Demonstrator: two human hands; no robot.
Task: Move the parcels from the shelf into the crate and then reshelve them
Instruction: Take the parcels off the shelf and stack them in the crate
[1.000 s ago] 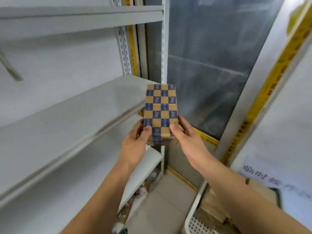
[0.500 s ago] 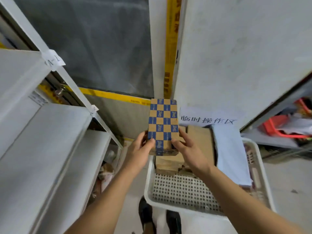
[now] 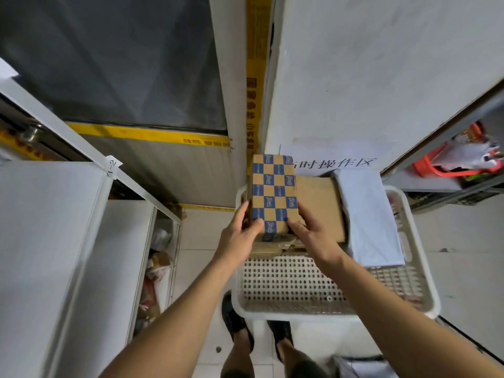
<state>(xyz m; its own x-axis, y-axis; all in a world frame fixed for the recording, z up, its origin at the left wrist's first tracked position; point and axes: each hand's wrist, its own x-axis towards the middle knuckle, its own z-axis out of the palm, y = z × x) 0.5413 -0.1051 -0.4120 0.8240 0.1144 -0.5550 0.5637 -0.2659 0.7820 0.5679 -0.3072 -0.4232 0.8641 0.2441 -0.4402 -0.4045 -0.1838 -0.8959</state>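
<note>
I hold a cardboard parcel with a blue checker pattern [image 3: 272, 195] over the far left part of the white perforated crate [image 3: 420, 301]. My left hand [image 3: 240, 236] grips its near left corner, thumb on top. My right hand [image 3: 311, 230] grips its near right corner the same way. Inside the crate lie a plain brown box [image 3: 319, 211], a flat brown parcel [image 3: 275, 248] under my hands, and a pale blue-white bag parcel [image 3: 368, 216] along the right side.
White metal shelves [image 3: 41, 241] stand on the left, with loose packets on the floor below them [image 3: 155, 271]. A white wall with a paper sign [image 3: 338, 162] rises behind the crate. A red basket [image 3: 447, 165] sits on a rack at right. My feet [image 3: 237, 317] stand by the crate.
The view has swung from the shelf down to the crate. Both hands have carried the checkered parcel away from the shelf and lowered it over the crate's far left part.
</note>
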